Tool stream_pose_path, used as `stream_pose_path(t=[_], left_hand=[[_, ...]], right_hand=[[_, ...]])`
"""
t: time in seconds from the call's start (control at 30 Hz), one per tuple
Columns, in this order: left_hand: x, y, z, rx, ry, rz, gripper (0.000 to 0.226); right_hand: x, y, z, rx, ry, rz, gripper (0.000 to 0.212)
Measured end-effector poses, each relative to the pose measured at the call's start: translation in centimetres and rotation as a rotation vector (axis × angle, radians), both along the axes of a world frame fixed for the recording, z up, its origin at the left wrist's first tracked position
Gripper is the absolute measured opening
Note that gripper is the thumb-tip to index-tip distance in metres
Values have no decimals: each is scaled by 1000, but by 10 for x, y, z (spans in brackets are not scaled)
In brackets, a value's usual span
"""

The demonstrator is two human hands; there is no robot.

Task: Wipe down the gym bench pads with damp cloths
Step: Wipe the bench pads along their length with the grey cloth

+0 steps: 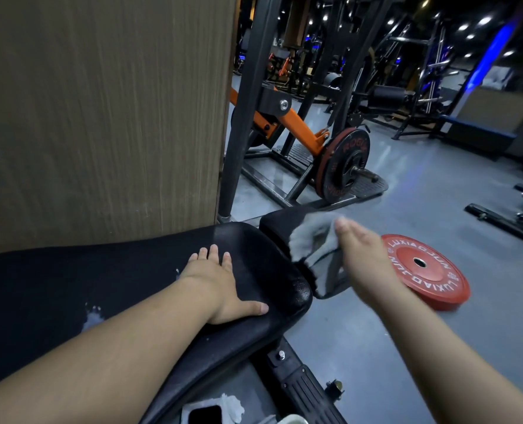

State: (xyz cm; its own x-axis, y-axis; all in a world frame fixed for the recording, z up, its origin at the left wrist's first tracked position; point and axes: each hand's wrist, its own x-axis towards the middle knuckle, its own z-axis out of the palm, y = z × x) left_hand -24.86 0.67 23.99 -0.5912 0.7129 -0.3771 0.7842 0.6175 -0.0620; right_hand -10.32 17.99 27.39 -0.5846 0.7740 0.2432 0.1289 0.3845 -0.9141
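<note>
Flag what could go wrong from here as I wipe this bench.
The grey cloth dangles by the blurred right hand over the gap between small pad and main pad; it could snag or drop. The left hand rests flat on the main pad near wet-looking patches; it may slip. The red plate on the floor is a trip hazard.

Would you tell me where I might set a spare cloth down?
Free: the long pad between left hand and wooden panel; the grey floor between that pad and red plate. Crowded: around the small pad, with the grey cloth and right hand.
</note>
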Motion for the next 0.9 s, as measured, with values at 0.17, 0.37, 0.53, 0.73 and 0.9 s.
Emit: stream_pose_path(t=[0.17,0.37,0.53,0.73,0.9], left_hand=[[0,1,1,-13,-3,3,129],[0,1,2,-12,-11,4,128],[0,1,2,-21,-13,-1,128],[0,2,0,-20,-10,-3,129],[-1,1,-1,-15,-12,-4,130]], right_hand=[[3,26,38,490,-176,-20,22],[-26,41,30,579,-78,-186,30],[-45,68,57,28,35,-305,40],[-46,74,41,642,-300,-246,30],[-15,44,-51,800,-828,362,42]])
